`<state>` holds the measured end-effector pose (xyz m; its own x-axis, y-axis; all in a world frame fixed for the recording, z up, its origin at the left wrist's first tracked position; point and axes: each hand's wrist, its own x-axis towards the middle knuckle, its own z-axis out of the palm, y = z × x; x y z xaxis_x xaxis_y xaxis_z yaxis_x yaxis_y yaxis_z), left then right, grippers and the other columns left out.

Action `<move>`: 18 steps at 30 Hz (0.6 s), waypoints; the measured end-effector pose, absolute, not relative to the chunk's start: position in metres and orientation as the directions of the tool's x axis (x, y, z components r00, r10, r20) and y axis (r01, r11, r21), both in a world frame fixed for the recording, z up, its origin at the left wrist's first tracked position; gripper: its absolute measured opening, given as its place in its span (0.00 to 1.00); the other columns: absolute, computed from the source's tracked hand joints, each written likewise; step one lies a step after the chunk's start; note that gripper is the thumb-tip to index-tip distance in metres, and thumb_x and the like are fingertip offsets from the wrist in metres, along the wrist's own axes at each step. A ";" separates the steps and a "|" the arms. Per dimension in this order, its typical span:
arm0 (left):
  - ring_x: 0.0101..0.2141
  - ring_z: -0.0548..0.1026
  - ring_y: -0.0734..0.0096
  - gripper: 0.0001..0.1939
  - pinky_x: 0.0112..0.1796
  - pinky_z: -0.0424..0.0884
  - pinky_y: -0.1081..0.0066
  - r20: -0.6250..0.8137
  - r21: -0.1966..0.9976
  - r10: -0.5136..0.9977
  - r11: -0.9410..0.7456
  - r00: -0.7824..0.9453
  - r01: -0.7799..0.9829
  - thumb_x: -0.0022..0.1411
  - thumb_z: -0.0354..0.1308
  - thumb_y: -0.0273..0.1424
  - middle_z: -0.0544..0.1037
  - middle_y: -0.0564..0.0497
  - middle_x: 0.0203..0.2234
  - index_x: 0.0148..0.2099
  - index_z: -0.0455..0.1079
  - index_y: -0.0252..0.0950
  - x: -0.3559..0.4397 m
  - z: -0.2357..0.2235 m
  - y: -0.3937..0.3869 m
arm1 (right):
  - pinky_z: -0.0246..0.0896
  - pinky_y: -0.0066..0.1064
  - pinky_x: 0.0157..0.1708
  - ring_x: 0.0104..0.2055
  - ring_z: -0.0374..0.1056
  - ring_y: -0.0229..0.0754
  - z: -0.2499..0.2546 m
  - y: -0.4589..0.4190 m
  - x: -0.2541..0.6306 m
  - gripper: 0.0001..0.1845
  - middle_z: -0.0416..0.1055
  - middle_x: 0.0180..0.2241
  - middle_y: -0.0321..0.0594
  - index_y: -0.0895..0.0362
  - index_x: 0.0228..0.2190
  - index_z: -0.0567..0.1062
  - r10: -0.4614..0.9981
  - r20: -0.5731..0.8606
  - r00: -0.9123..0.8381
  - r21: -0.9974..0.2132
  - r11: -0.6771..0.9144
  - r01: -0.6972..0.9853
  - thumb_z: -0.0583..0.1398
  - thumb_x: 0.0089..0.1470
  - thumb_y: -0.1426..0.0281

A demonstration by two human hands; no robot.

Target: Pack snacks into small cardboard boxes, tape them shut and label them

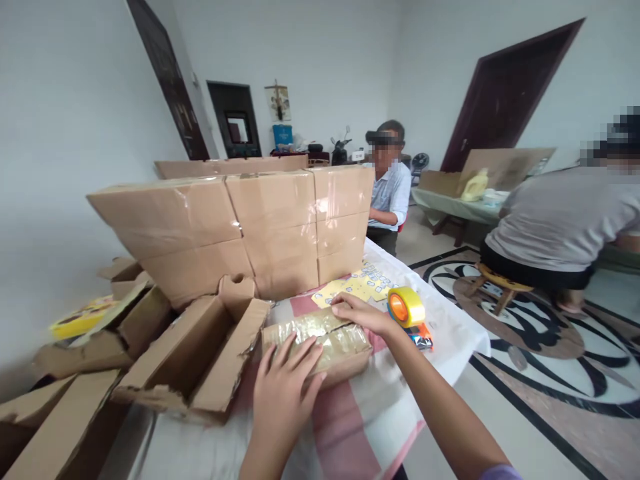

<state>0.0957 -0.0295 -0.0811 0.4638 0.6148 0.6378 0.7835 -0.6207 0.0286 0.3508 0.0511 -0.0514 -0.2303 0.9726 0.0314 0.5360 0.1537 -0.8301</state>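
Running this one remotely, and the biggest thing in the head view is the cloth-covered surface [443, 340]: its right corner juts out over the patterned floor [555, 373], then the edge cuts back toward me, passing below the right forearm. Next biggest is the stack of cartons [280, 233], which walls off the far side, so I've only got a narrow band of cloth back there. Left is tight too, with an open-topped carton [233, 357] sitting just beside my work. My real room is the striped cloth on the near side, plus some over to the right. The taped box [345, 351] lies flat in the middle of all that, in front of the stack; its long axis runs roughly left to right, right end angled slightly away, shiny taped face up. As for the hands, the left hand [285, 383] has its fingers spread over the left part of the top, and the right hand [363, 313] rests on the far right corner, fingers loosely bent, neither one clenched. Smallest is the yellow tape roll [414, 307], right of the box, near the edge.
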 end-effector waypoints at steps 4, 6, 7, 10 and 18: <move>0.54 0.77 0.59 0.17 0.57 0.62 0.59 0.680 -0.166 0.422 -0.708 0.600 0.686 0.67 0.61 0.38 0.81 0.59 0.54 0.57 0.76 0.50 0.079 -0.080 -0.024 | 0.39 0.46 0.72 0.75 0.42 0.58 -0.095 0.001 0.375 0.63 0.47 0.73 0.49 0.50 0.70 0.53 0.911 0.197 -0.361 -0.970 0.234 0.061 0.65 0.43 0.33; 0.55 0.77 0.61 0.17 0.54 0.64 0.61 0.651 -0.201 0.374 -0.754 0.661 0.625 0.67 0.61 0.37 0.81 0.59 0.55 0.57 0.76 0.51 0.070 -0.081 -0.022 | 0.30 0.50 0.73 0.77 0.33 0.61 -0.114 -0.026 0.377 0.75 0.39 0.75 0.52 0.50 0.72 0.44 0.903 0.218 -0.369 -0.969 0.245 0.025 0.69 0.34 0.32; 0.55 0.77 0.61 0.17 0.54 0.65 0.61 0.636 -0.192 0.373 -0.772 0.676 0.606 0.67 0.61 0.36 0.80 0.59 0.55 0.58 0.76 0.52 0.066 -0.082 -0.022 | 0.28 0.52 0.73 0.77 0.30 0.63 -0.122 -0.038 0.376 0.79 0.37 0.75 0.53 0.50 0.73 0.41 0.904 0.218 -0.368 -0.963 0.261 0.072 0.71 0.31 0.34; 0.57 0.76 0.60 0.19 0.60 0.63 0.58 0.648 -0.099 0.422 -0.779 0.634 0.620 0.68 0.59 0.32 0.81 0.58 0.55 0.59 0.74 0.53 0.060 -0.096 -0.025 | 0.33 0.57 0.72 0.76 0.32 0.66 -0.134 -0.067 0.369 0.79 0.38 0.73 0.52 0.45 0.72 0.41 0.916 0.250 -0.314 -0.892 0.344 0.292 0.77 0.30 0.45; 0.57 0.75 0.42 0.49 0.49 0.77 0.47 0.867 0.104 0.455 -0.566 0.205 0.818 0.60 0.67 0.26 0.63 0.39 0.69 0.76 0.48 0.52 0.064 -0.179 -0.057 | 0.61 0.56 0.62 0.66 0.59 0.67 -0.113 -0.090 0.408 0.49 0.57 0.65 0.49 0.40 0.66 0.53 0.852 0.514 0.100 -0.828 0.462 0.316 0.60 0.50 0.36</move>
<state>0.0638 -0.0565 -0.1785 0.2051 0.4548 0.8667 0.8175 -0.5665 0.1038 0.4083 -0.0902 -0.1133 0.1001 0.8521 0.5138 0.3162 0.4623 -0.8284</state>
